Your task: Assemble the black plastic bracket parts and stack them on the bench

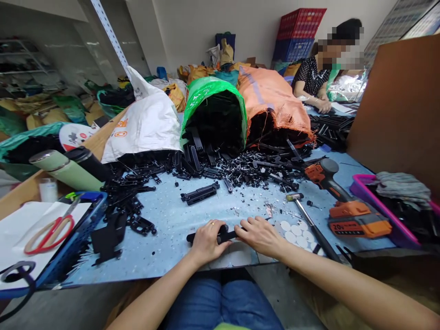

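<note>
While the left hand is wrapped around the black plastic bar and the right hand grips its right end, the bar sits at the near edge of the table, mostly hidden by fingers. Looks moulded, so I'd call it light, stiff and a bit slick, with any thin tabs the likely weak spot. Best hold: long sides near both ends; same goes for the similar slotted bracket beyond.

The bare, ringed left hand was curled, thumb pointing inward; the bare right hand was palm-down, fingers bent. Both bare forearms converged forward.
</note>
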Available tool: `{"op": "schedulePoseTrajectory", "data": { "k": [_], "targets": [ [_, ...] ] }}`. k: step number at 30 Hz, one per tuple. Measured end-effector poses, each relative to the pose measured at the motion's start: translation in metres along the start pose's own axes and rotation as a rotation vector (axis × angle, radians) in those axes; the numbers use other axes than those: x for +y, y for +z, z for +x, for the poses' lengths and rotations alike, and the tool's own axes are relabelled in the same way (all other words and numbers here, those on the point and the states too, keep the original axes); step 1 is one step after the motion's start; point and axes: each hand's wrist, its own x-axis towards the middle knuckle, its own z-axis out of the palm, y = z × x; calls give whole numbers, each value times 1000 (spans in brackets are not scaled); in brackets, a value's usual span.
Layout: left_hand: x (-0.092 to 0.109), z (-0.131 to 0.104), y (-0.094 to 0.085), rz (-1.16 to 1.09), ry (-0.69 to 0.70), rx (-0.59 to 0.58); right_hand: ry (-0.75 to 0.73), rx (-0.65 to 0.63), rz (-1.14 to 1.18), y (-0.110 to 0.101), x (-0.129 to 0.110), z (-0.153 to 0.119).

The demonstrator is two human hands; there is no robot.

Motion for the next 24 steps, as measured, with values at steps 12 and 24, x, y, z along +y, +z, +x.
{"op": "schedulePoseTrajectory", "data": {
  "k": [12,24],
  "targets": [
    [-154,95,-89,-79,-625,397,166,-20,417,45,26,-25],
    [-79,-4,-47,-1119,-814,239,642,-118,-25,79,155,44]
  ]
}}
